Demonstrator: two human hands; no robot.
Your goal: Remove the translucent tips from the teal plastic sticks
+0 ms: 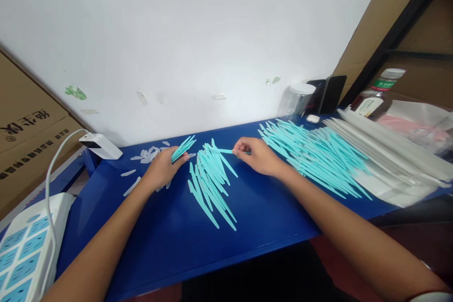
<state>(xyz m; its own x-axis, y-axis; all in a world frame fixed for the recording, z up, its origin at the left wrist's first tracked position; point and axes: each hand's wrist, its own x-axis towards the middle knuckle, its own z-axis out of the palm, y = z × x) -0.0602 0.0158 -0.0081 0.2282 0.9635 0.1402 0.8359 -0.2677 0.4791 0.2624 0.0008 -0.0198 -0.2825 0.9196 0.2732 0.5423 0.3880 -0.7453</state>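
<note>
My left hand (164,166) is closed around a small bundle of turquoise eyebrow razors (184,147), slim plastic sticks whose ends point up and right. Between thumb and fingers, my right hand (255,153) pinches one turquoise eyebrow razor (224,151); its far end reaches over the top of the middle pile. That middle pile of razors (210,177) lies fanned out on the blue table (170,245) between my hands. Small translucent pieces (148,154), which look like blade covers, are scattered beside and partly behind my left hand.
A larger heap of turquoise razors (311,155) lies to the right, beside a stack of white sleeves (378,151). Behind stand a lidded clear jar (299,101), a dark phone (332,94) and a bottle (377,94). A power strip (62,212) and a corded white device (101,146) sit left.
</note>
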